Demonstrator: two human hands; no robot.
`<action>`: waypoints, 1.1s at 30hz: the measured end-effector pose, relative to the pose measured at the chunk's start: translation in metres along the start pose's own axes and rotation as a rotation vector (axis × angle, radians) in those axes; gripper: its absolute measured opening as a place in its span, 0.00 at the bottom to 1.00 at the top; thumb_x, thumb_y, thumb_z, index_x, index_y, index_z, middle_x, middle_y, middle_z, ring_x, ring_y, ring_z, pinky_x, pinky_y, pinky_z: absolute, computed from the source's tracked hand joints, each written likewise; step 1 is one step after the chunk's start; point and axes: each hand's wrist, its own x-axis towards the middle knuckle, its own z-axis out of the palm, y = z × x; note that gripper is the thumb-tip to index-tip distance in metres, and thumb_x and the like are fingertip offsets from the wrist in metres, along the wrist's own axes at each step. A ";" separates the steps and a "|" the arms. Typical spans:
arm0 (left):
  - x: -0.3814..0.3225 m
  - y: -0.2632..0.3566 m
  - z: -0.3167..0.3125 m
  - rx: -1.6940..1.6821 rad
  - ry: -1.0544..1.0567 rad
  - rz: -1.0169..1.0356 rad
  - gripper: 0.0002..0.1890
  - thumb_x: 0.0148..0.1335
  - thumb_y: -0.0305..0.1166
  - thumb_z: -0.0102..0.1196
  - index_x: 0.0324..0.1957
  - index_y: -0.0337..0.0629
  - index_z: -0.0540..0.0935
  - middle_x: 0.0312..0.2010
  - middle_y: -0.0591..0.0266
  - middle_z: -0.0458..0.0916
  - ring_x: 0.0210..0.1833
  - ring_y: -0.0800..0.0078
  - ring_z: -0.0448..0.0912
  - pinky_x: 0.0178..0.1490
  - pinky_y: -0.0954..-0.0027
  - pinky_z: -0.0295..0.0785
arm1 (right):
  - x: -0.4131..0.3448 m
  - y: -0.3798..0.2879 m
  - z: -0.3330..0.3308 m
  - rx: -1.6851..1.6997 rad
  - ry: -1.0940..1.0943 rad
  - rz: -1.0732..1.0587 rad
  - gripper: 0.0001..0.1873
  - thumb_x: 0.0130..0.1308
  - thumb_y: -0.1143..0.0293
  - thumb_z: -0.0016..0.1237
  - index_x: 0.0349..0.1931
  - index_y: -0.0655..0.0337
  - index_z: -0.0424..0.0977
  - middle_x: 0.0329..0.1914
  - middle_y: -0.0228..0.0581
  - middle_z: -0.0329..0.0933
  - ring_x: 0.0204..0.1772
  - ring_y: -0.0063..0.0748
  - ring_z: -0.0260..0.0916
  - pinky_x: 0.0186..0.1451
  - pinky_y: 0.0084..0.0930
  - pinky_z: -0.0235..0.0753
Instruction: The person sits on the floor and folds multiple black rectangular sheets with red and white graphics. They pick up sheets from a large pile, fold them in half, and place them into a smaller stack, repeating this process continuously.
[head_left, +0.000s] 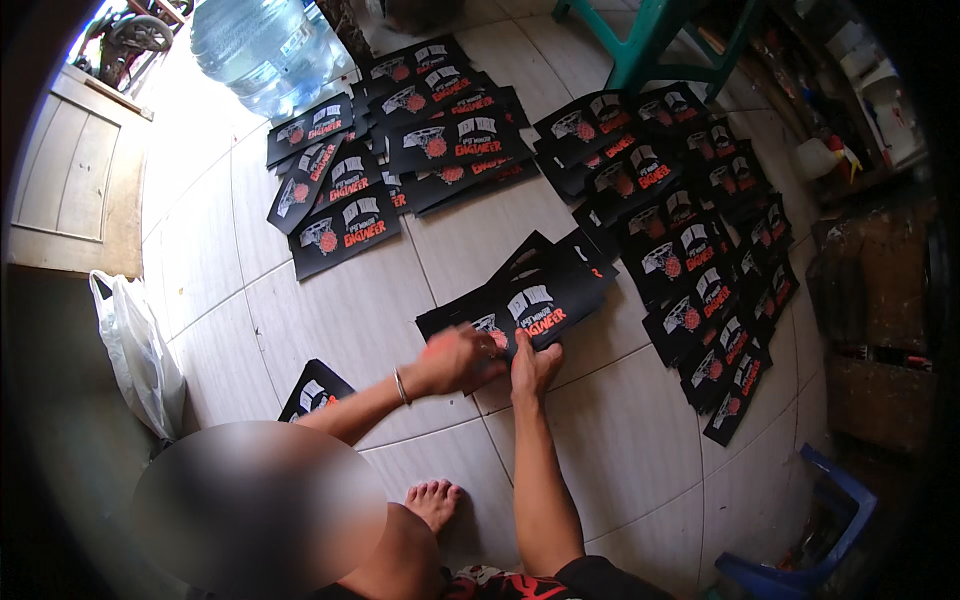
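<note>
My right hand (534, 366) grips the near edge of a stack of black printed panels (577, 281), its thumb on top. My left hand (465, 360), motion-blurred and with a metal bangle at the wrist, is over the stack's near left part; whether it grips anything cannot be told. The top panel bears a basketball hoop print and white and orange lettering. Under it, other black panels stick out at uneven angles. More such panels lie in overlapping piles at the far left (345, 232) and on the right (694, 262).
Pale floor tiles (337, 315) lie under the panels. Another small pile (315, 386) is partly behind my left forearm. Around stand a large water bottle (262, 52), a green plastic stool (637, 52), a white plastic bag (139, 352) and a blue plastic frame (840, 525). A blurred oval hides the lower left.
</note>
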 end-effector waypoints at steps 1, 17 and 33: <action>0.013 -0.011 -0.021 0.050 0.117 -0.084 0.23 0.59 0.44 0.60 0.53 0.43 0.79 0.43 0.53 0.81 0.49 0.57 0.78 0.48 0.59 0.77 | 0.005 0.001 0.000 -0.026 0.001 0.007 0.17 0.55 0.68 0.63 0.38 0.73 0.76 0.36 0.49 0.80 0.38 0.43 0.78 0.44 0.38 0.74; 0.134 -0.177 -0.129 0.701 0.345 -0.184 0.26 0.59 0.28 0.47 0.62 0.36 0.69 0.52 0.48 0.76 0.57 0.55 0.73 0.55 0.59 0.74 | -0.004 -0.019 0.005 -0.075 -0.028 0.073 0.15 0.53 0.71 0.64 0.36 0.72 0.78 0.35 0.47 0.82 0.38 0.38 0.78 0.46 0.34 0.74; 0.010 0.030 0.007 0.353 0.128 -0.115 0.25 0.53 0.29 0.52 0.56 0.33 0.72 0.45 0.47 0.72 0.50 0.56 0.72 0.55 0.61 0.67 | 0.002 0.009 -0.002 0.320 -0.265 0.033 0.23 0.72 0.57 0.34 0.46 0.68 0.76 0.43 0.41 0.79 0.46 0.40 0.77 0.49 0.34 0.73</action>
